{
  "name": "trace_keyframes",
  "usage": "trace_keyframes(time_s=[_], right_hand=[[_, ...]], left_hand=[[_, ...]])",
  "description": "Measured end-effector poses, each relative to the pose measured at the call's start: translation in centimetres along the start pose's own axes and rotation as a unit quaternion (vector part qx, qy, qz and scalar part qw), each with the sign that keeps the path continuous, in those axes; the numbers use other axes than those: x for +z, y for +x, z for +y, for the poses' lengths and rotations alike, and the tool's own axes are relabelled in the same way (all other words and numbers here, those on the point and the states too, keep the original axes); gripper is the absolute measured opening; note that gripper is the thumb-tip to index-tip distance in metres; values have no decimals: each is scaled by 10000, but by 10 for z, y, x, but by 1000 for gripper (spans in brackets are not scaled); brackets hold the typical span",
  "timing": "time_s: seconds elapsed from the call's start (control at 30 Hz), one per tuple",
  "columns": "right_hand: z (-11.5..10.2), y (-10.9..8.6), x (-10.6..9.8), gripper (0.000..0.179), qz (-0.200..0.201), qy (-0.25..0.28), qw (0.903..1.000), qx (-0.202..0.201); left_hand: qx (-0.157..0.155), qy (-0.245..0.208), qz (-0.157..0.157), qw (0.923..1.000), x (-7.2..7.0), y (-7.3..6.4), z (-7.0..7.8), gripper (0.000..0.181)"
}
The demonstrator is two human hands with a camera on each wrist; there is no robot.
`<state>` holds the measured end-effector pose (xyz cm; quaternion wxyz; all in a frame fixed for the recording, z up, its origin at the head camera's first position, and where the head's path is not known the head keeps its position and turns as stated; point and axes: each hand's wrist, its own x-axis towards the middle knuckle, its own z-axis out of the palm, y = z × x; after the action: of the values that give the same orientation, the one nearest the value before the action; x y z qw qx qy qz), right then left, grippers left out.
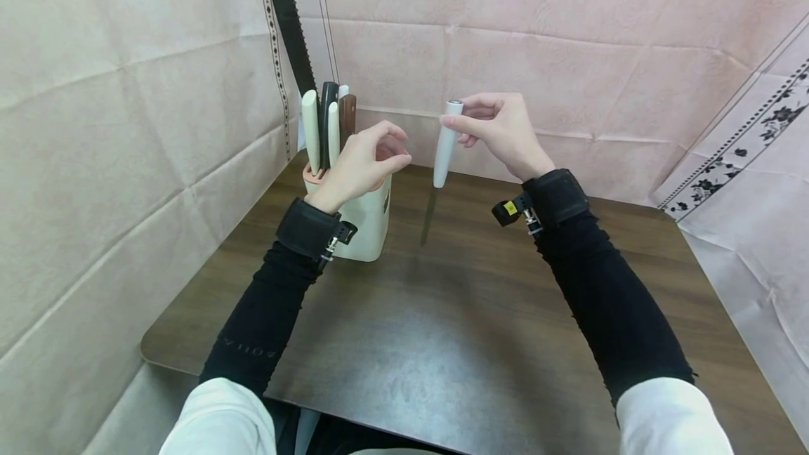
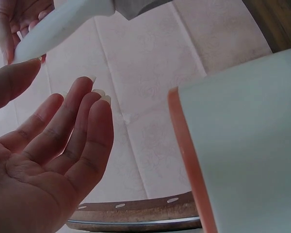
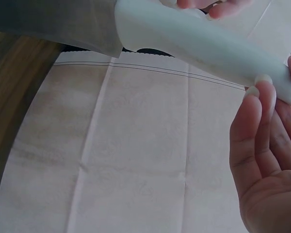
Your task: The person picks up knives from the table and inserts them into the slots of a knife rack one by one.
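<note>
A kitchen knife (image 1: pixel 445 153) with a pale white handle hangs blade down over the table. My right hand (image 1: pixel 502 130) pinches it near the top end of its handle, between thumb and fingers. In the right wrist view the fingertips lie against the handle (image 3: pixel 199 46), and part of the wide metal blade (image 3: pixel 63 26) shows. My left hand (image 1: pixel 366 159) holds nothing; its fingers are loosely bent, thumb apart from them. It is in front of the white knife block (image 1: pixel 366 230), left of the knife, and hides part of the block's top.
Several knives stand in the block, with white (image 1: pixel 310 128), black (image 1: pixel 327 121) and brown (image 1: pixel 347 118) handles. The brown wooden table (image 1: pixel 480 328) meets pale cloth-covered walls (image 1: pixel 569 34) at the back and left.
</note>
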<state>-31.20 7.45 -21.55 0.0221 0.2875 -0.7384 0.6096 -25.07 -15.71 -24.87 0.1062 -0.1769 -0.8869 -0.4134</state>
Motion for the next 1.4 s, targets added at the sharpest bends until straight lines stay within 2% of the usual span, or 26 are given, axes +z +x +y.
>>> trace_keyframes(time_s=[0.23,0.53,0.8,1.0,1.27,1.4], right_hand=[[1,4,7,33,7,109,9999,-20],[-2,-1,9,29,113,91,9999,-92],[-6,-4,6,27,231,174,9994,-205],[-3,-7,2,25,254,620,9972,-332],[7,-13,-10,22,261,686,9970,-237],[11,-15,-12,22,245,703,9970,-204]], left_hand=[[156,65,-88,9998,7,3,0,33],[240,-154,-480,9984,33,12,6,37],[260,-83,-283,9992,43,18,10,40],[406,-10,24,9992,34,15,12,39],[627,-421,418,9963,1,8,28,41],[619,-696,559,9941,-14,6,35,41]])
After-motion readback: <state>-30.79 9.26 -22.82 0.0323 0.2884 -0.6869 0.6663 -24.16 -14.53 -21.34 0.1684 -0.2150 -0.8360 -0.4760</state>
